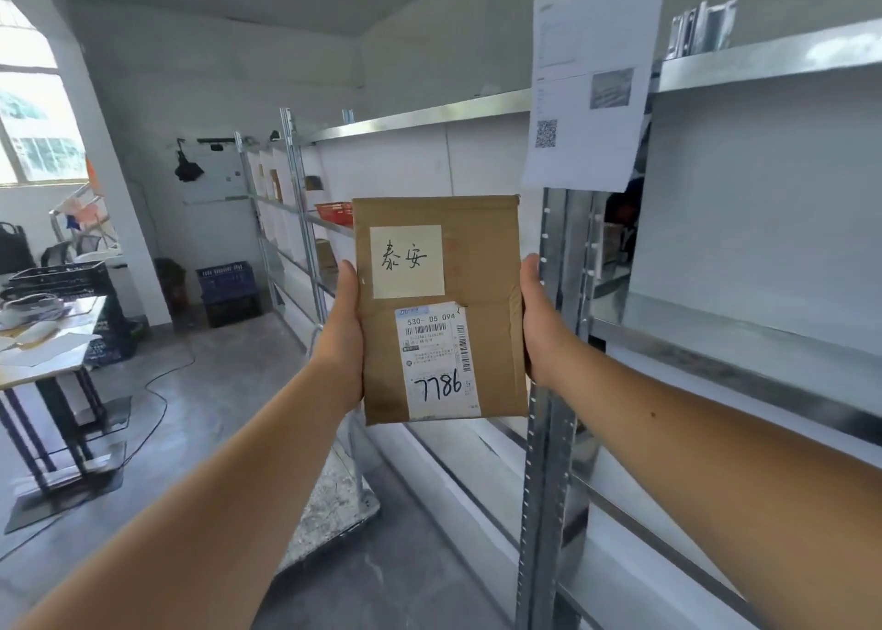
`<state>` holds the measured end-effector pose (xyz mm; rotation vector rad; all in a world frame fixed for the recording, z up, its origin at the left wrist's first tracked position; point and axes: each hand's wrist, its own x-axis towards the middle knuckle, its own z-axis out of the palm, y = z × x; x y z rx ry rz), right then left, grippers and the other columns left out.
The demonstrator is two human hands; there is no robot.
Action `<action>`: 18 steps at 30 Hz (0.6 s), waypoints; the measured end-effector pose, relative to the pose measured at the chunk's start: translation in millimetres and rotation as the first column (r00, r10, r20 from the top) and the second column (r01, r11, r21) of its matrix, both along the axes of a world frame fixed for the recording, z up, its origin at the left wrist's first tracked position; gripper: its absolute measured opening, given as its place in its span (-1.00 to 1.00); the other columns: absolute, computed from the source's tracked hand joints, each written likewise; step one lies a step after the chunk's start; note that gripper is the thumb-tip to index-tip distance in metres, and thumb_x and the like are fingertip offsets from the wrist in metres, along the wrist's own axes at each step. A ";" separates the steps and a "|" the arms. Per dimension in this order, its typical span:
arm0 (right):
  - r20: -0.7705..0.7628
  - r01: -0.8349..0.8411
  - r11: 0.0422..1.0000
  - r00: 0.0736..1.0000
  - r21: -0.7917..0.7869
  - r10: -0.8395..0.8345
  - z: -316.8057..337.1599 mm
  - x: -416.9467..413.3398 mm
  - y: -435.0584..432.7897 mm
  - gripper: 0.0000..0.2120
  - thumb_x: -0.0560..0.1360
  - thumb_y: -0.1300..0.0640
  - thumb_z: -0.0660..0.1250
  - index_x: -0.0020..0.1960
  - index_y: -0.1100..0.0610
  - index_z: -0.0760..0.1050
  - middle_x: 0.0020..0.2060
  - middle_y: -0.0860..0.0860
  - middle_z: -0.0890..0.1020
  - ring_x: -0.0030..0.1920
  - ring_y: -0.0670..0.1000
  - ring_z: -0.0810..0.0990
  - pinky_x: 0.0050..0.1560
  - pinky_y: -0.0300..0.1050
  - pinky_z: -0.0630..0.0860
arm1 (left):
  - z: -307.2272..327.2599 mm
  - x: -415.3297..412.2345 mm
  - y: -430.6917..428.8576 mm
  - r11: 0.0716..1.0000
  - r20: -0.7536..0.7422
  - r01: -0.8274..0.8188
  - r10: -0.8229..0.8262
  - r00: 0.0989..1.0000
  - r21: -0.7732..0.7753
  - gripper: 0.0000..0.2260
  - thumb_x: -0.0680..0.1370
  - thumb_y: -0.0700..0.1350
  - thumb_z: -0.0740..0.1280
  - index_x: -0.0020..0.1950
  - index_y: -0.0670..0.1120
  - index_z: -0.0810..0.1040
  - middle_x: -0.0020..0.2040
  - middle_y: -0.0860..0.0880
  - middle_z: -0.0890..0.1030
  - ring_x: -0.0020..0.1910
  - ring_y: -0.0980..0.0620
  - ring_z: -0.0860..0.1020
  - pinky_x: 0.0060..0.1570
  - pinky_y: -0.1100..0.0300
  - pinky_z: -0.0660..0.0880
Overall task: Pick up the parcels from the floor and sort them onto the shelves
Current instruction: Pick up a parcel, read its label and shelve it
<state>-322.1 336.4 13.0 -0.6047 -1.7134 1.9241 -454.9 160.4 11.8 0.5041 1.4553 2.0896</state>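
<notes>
A flat brown parcel [487,266] is held upright at arm's length in the middle of the view. It carries a pale handwritten note at its top and a white shipping label marked 7786 below. My left hand [342,333] grips its left edge and my right hand [538,316] grips its right edge. Metal shelves [744,338] with white back panels run along the right wall, just behind and to the right of the parcel.
A printed sheet [589,85] hangs on the shelf upright [549,438]. A red basket [334,211] sits on a farther shelf. Blue crates [229,290] stand at the back wall. A table [43,357] with clutter is at the left, with cables on the concrete floor.
</notes>
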 end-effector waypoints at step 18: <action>-0.087 0.510 0.860 0.859 0.037 -0.505 31.7 224.8 27.4 -0.19 0.55 -0.56 -0.07 0.50 -0.13 0.56 0.36 0.03 0.70 0.38 0.11 0.66 0.55 0.20 0.45 | 23.5 150.7 132.1 0.833 0.031 0.550 -0.553 0.833 0.059 -0.27 0.49 0.60 0.18 0.23 0.09 0.80 0.23 -0.16 0.78 0.19 -0.26 0.76 0.24 -0.26 0.66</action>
